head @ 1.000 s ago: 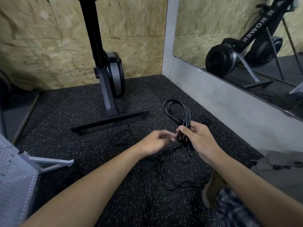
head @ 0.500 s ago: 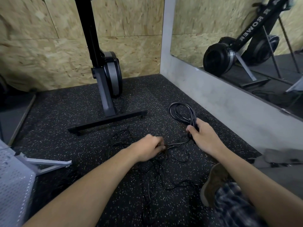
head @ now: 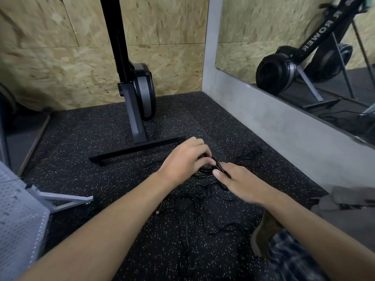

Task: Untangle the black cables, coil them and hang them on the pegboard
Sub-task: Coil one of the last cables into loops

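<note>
Now that the left hand (head: 186, 159) has crossed to the right hand (head: 241, 183), both sets of fingers (head: 203, 153) pinch the black cable bundle (head: 220, 168), so coiling likely resumes.

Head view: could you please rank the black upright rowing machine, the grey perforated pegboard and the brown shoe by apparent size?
1. Black upright rowing machine.
2. Grey perforated pegboard, though it is cropped and nearer the camera, so unsure.
3. Brown shoe.

Floor (head: 85, 138): black rubber matting with pale speckles. Rear wall (head: 60, 63): strand-board panels. Right wall (head: 274, 122): grey, carrying a mirror (head: 253, 27). An upright rowing machine (head: 140, 92) stands near the rear wall and is reflected in the mirror.
</note>
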A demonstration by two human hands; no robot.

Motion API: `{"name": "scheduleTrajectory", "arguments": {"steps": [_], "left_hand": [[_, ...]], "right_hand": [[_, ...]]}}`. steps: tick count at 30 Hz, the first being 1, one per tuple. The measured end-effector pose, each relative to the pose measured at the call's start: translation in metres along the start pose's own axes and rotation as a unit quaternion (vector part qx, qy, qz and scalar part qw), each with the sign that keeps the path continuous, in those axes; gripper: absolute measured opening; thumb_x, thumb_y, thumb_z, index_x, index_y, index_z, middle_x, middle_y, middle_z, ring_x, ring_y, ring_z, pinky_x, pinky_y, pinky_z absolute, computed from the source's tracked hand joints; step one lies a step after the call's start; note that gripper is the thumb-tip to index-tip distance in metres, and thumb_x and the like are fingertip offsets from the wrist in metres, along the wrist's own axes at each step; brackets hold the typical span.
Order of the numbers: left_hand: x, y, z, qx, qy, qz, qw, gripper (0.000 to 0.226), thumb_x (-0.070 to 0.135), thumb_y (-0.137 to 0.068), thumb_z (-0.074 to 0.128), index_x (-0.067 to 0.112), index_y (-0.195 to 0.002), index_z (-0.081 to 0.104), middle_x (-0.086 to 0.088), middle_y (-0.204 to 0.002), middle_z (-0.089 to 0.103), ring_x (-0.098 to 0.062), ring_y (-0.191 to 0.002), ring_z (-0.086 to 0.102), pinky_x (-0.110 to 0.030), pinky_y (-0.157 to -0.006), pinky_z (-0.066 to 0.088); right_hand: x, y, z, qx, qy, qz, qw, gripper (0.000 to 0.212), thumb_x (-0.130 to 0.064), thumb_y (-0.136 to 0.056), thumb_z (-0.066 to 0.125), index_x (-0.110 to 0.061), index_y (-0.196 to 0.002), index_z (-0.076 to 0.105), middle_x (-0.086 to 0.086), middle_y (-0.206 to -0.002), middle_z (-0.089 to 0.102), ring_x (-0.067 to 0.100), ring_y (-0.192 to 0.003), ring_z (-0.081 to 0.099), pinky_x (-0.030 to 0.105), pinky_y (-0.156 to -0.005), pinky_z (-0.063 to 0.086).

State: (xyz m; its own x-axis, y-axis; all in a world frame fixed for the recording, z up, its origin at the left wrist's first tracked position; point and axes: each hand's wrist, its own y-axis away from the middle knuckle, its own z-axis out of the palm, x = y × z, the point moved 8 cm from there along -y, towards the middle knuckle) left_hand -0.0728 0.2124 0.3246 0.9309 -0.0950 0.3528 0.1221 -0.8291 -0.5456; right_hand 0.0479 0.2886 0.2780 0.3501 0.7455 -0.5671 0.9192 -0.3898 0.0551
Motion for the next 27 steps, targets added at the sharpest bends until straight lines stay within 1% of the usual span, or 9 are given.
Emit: {"name": "scheduleTrajectory", "arguments": {"steps": [2, 4, 7, 12, 16, 19, 21, 24, 27], "left_hand": [[-0.006, 0.0, -0.002, 0.01, 0.035, -0.035, 0.999, 0.021, 0.036, -0.09, 0.079, 0.016, -0.09, 0.073, 0.008, -0.088, 0.061, -0.008, -0.086, 0.052, -0.027, -0.077, 0.046], [-0.009, -0.001, -0.003, 0.018, 0.065, -0.063, 0.996, 0.023, 0.037, -0.087, 0.081, 0.016, -0.088, 0.073, 0.008, -0.087, 0.061, -0.008, -0.083, 0.054, -0.025, -0.075, 0.046], [-0.01, -0.001, 0.001, 0.012, 0.078, -0.08, 0.994, 0.023, 0.038, -0.086, 0.082, 0.017, -0.086, 0.073, 0.009, -0.085, 0.059, -0.008, -0.079, 0.053, -0.024, -0.07, 0.044], [-0.011, -0.001, 0.002, 0.015, 0.11, -0.098, 0.989, 0.025, 0.04, -0.085, 0.083, 0.017, -0.084, 0.073, 0.007, -0.085, 0.061, -0.011, -0.079, 0.057, -0.03, -0.07, 0.049], [-0.015, 0.0, 0.005, 0.02, 0.119, -0.115, 0.986, 0.028, 0.042, -0.083, 0.084, 0.016, -0.083, 0.073, 0.006, -0.084, 0.063, -0.011, -0.078, 0.06, -0.031, -0.071, 0.05], [-0.021, 0.002, 0.008, 0.011, 0.123, -0.125, 0.984, 0.029, 0.045, -0.082, 0.084, 0.018, -0.084, 0.073, 0.006, -0.084, 0.064, -0.009, -0.078, 0.061, -0.025, -0.071, 0.05], [-0.029, 0.004, 0.004, 0.006, 0.117, -0.136, 0.984, 0.028, 0.047, -0.087, 0.079, 0.02, -0.091, 0.074, 0.008, -0.09, 0.066, -0.007, -0.084, 0.062, -0.022, -0.076, 0.05], [-0.051, 0.014, 0.003, -0.041, 0.135, -0.191, 0.971, 0.024, 0.048, -0.101, 0.061, 0.029, -0.109, 0.073, 0.016, -0.105, 0.071, 0.002, -0.101, 0.063, -0.028, -0.093, 0.05], [-0.064, 0.026, 0.014, -0.096, 0.223, -0.278, 0.929, 0.029, 0.046, -0.109, 0.044, 0.037, -0.116, 0.071, 0.02, -0.115, 0.072, 0.0, -0.112, 0.063, -0.034, -0.104, 0.049]], "right_hand": [[-0.003, 0.001, 0.001, -0.001, 0.011, -0.018, 1.0, 0.018, -0.047, -0.106, 0.051, -0.031, -0.099, 0.056, -0.01, -0.087, 0.059, -0.003, -0.073, 0.055, 0.019, -0.065, 0.038], [-0.001, 0.0, 0.0, 0.007, 0.016, -0.018, 1.0, 0.019, -0.047, -0.104, 0.055, -0.027, -0.106, 0.058, -0.008, -0.092, 0.061, 0.002, -0.078, 0.056, 0.022, -0.067, 0.038], [0.002, -0.001, 0.003, 0.007, 0.03, -0.011, 0.999, 0.015, -0.04, -0.105, 0.056, -0.028, -0.097, 0.053, -0.008, -0.087, 0.056, 0.004, -0.074, 0.052, 0.019, -0.062, 0.035], [0.0, 0.0, 0.001, 0.018, 0.042, -0.012, 0.999, 0.025, -0.037, -0.106, 0.055, -0.027, -0.085, 0.045, -0.007, -0.081, 0.05, 0.005, -0.067, 0.046, 0.016, -0.061, 0.037], [0.0, 0.0, 0.005, 0.017, 0.04, -0.003, 0.999, 0.023, -0.032, -0.109, 0.049, -0.022, -0.088, 0.047, -0.006, -0.085, 0.053, 0.005, -0.07, 0.047, 0.016, -0.062, 0.037], [0.002, 0.001, 0.008, 0.019, 0.028, -0.001, 0.999, 0.025, -0.031, -0.11, 0.047, -0.017, -0.089, 0.05, -0.003, -0.083, 0.055, 0.007, -0.068, 0.048, 0.019, -0.059, 0.036], [0.006, 0.001, 0.005, 0.027, 0.008, 0.01, 1.0, 0.027, -0.032, -0.109, 0.047, -0.013, -0.091, 0.053, -0.002, -0.079, 0.057, 0.009, -0.063, 0.049, 0.02, -0.056, 0.036], [0.014, 0.004, -0.006, 0.055, -0.035, 0.031, 0.997, 0.033, -0.035, -0.109, 0.048, -0.007, -0.093, 0.056, -0.001, -0.073, 0.057, 0.008, -0.055, 0.045, 0.021, -0.052, 0.036], [0.024, 0.005, -0.014, 0.08, -0.053, 0.041, 0.995, 0.036, -0.039, -0.108, 0.049, -0.007, -0.092, 0.055, -0.002, -0.071, 0.053, 0.002, -0.052, 0.04, 0.021, -0.052, 0.033]]}}
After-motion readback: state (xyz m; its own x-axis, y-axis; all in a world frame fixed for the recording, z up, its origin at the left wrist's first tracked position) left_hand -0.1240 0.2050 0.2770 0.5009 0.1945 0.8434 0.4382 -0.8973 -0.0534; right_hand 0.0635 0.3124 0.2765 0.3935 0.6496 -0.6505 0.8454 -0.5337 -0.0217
